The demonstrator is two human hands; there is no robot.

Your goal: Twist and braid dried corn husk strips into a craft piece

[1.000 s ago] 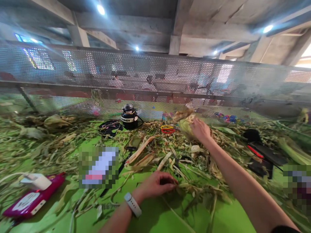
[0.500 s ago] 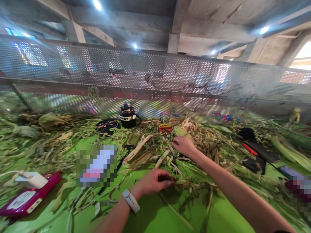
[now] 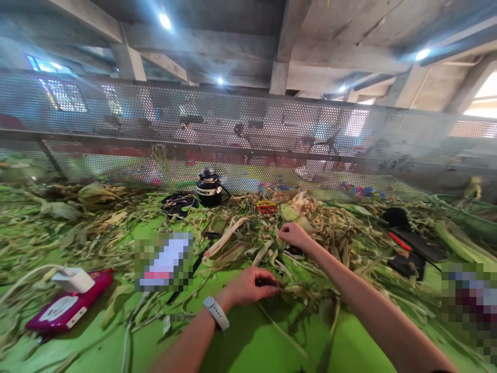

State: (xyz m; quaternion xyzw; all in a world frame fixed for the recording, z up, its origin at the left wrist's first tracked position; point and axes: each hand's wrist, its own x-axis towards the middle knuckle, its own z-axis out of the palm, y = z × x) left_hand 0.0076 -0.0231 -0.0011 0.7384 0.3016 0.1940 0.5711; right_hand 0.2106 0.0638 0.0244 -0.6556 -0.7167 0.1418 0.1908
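Observation:
My left hand (image 3: 250,286), with a white watch (image 3: 216,313) on its wrist, is low over the green table (image 3: 248,344). Its thumb and fingertips close on one end of a bunch of thin husk strips (image 3: 306,295) that trails to the right. Farther forward, my right hand (image 3: 294,234) is bent with its fingers pressed together; whatever lies between them is too small to make out. Behind it is a pale green husk piece (image 3: 289,212) on the husk heap (image 3: 310,207).
A black jar (image 3: 208,189) stands near the perforated metal screen (image 3: 248,114). At left are a blurred-out phone (image 3: 166,259) and a magenta power bank (image 3: 62,311) with a white charger (image 3: 75,280). Dark devices (image 3: 419,243) and a green basket (image 3: 469,212) are at right.
The whole view has shifted slightly, with objects at left appearing farther right. My right hand's fingers look more closed; my left hand keeps its pinch on the strips.

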